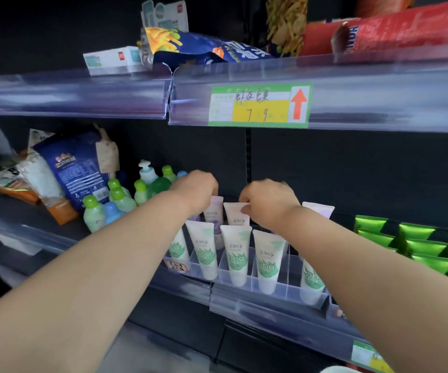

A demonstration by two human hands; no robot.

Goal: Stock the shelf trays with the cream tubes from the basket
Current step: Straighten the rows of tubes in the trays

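**Cream tubes: tray mostly stocked**

Clear tray (271, 290) at the shelf's front edge: front row of green-print tubes (237, 258), one slot apparently empty. Back row in progress: left hand (194, 188), fingers curled round a lilac tube (214, 212); right hand (268, 204), fingers pinching a peach tube (234, 214). The basket is unseen.

Five green-leaf cream tubes (236, 254) stand along the front edge of the clear tray (279, 290), and behind them at least three pastel tubes (318, 208) show their flat ends. Toward the shelf's left end stand five green-capped bottles (92, 214), two blue-capped bottles (111, 211) and one pump bottle (145, 170). The green packets (416, 238) at the right end overlap too much to count.
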